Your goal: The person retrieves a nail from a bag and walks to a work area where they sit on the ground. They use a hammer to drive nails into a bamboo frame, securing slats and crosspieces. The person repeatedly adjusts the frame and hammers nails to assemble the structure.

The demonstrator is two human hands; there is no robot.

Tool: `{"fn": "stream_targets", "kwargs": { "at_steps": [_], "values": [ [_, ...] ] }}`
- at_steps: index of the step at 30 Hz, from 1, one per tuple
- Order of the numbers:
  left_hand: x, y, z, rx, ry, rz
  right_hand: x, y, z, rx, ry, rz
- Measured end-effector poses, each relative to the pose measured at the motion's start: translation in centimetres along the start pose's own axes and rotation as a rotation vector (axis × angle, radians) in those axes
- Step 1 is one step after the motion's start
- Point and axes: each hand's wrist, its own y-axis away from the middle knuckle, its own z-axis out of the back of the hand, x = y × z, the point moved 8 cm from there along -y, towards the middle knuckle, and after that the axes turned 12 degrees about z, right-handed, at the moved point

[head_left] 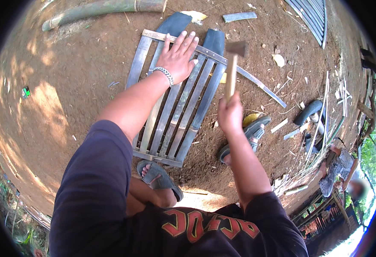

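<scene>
A bamboo slat panel lies on the ground before me, its long strips fixed to a crosspiece at the far and near ends. My left hand rests flat on the far crosspiece, fingers spread and pointing away. To its right my right hand is closed round the wooden handle of a hammer. The dark hammer head is raised, slightly blurred, just right of the far crosspiece. A loose end of that crosspiece sticks out past the slats to the right. Dark flat blocks support the panel's far edge.
A thick bamboo pole lies at the far left. Another slatted piece is at the far right. Bamboo offcuts and thin strips litter the soil. My sandalled feet flank the panel's near end. A person sits at right.
</scene>
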Motion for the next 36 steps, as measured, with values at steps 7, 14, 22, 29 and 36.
{"fn": "stream_targets", "kwargs": {
  "at_steps": [7, 14, 22, 29, 36],
  "values": [
    [-0.3, 0.0, 0.0, -0.04, -0.013, -0.009, 6.9, -0.5, 6.5, -0.41, -0.251, 0.651],
    [0.1, 0.2, 0.2, 0.014, -0.037, 0.018, 0.8, 1.3, 0.6, 0.012, 0.08, 0.07],
    [0.1, 0.1, 0.4, 0.006, -0.049, 0.007, 2.6, 0.1, 0.7, -0.178, -0.08, 0.212],
    [7.7, 4.0, 4.7, 0.025, -0.037, -0.029, 1.0, 1.3, -0.8, 0.045, 0.067, 0.07],
    [30.6, 22.1, 8.3, -0.057, 0.371, 0.694, -1.8, -0.9, 0.7, -0.131, -0.244, 0.064]
  ]
}}
